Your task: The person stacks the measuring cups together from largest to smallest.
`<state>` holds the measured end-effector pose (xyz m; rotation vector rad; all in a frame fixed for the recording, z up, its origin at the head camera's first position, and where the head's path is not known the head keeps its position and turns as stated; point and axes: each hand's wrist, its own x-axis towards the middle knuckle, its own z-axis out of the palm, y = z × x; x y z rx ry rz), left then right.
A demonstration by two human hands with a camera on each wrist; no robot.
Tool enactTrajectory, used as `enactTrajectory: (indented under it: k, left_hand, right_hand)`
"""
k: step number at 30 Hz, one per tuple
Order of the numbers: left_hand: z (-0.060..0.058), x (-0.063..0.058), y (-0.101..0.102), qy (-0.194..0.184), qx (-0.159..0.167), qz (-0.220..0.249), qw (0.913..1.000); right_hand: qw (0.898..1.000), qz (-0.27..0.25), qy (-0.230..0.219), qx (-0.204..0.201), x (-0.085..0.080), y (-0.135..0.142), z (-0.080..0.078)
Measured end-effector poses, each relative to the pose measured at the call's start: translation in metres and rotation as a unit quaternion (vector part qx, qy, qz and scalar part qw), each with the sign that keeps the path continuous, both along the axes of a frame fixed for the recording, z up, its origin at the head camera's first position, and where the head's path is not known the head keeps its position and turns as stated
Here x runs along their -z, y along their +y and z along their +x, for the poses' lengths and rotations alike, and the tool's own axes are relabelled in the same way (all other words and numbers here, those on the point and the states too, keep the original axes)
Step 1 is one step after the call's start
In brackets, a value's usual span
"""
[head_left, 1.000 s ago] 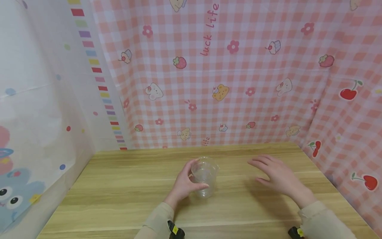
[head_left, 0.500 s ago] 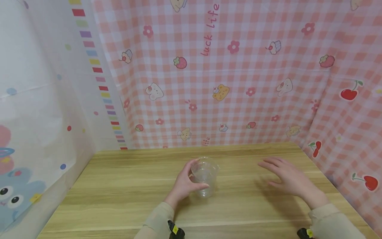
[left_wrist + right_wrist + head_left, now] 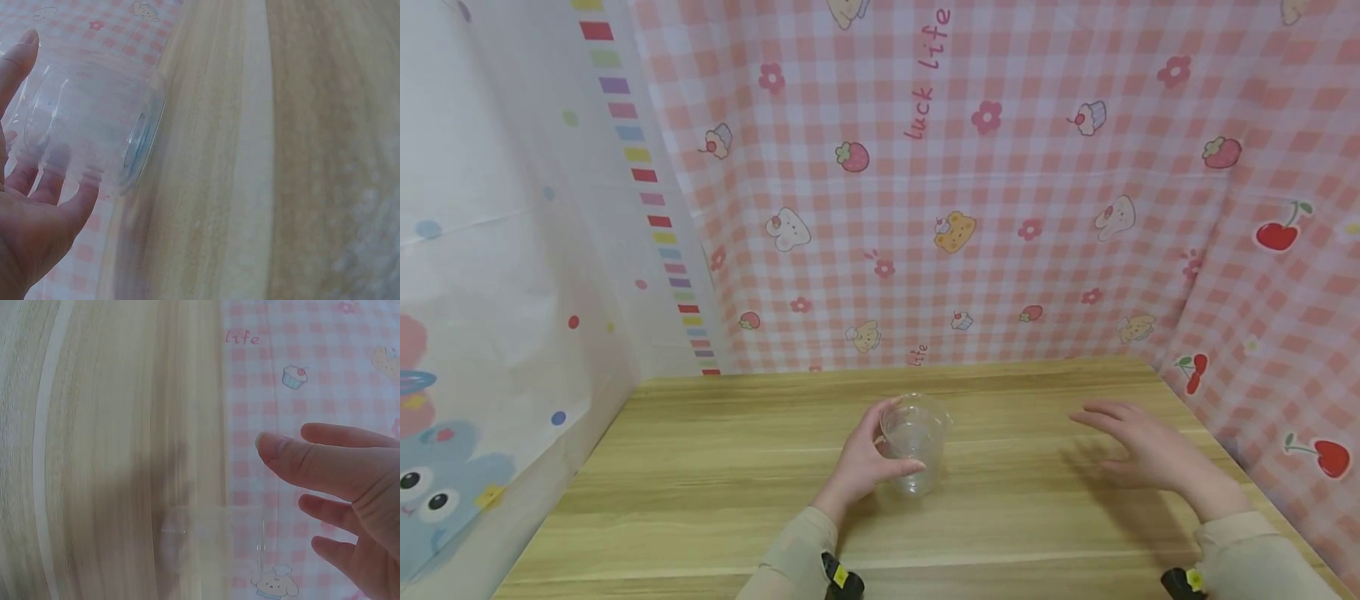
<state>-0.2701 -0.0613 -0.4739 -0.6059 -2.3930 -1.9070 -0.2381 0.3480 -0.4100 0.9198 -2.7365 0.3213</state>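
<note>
A clear plastic cup [image 3: 919,435] stands upright near the middle of the table [image 3: 715,467], its wide mouth on top. My left hand [image 3: 867,460] grips it from the left, thumb across the near side and fingers around the back. In the left wrist view the fingers show through the transparent wall of the cup [image 3: 94,119], whose base is right at the wood. Well to the right, my right hand [image 3: 1153,448] hovers over the table with fingers loosely spread and nothing in them. Faintly, the cup [image 3: 212,540] also appears below that hand in the right wrist view.
A pink checked cloth [image 3: 880,192] hangs behind the table's back edge and continues along the right side [image 3: 1285,333]. At the left hangs a white sheet [image 3: 512,250] with dots and a blue cartoon figure. Black wrist cameras [image 3: 844,581] sit at both sleeves.
My right hand has drawn away to the right, farther from the cup, and its shadow has moved with it. The left hand and the cup have stayed in place.
</note>
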Motion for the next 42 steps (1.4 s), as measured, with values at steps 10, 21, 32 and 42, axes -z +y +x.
enactTrajectory:
  k: [10, 21, 32, 42]
  left_hand:
    - [-0.001, 0.000, 0.000, -0.005, -0.004, -0.003, 1.0000]
    - [0.004, -0.006, 0.001, -0.004, -0.001, 0.000, 1.0000]
    - [0.001, -0.001, 0.000, 0.002, 0.001, 0.001, 1.0000]
    - [0.013, -0.020, 0.001, -0.003, 0.006, 0.004, 1.0000]
  right_hand:
    - [0.999, -0.010, -0.030, 0.006, -0.002, 0.011, 0.002]
    - [0.999, -0.003, -0.050, 0.022, 0.001, 0.019, 0.005]
    - [0.999, 0.003, -0.031, 0.014, 0.005, 0.026, 0.004]
    - [0.998, 0.007, -0.059, 0.027, 0.006, 0.027, 0.005]
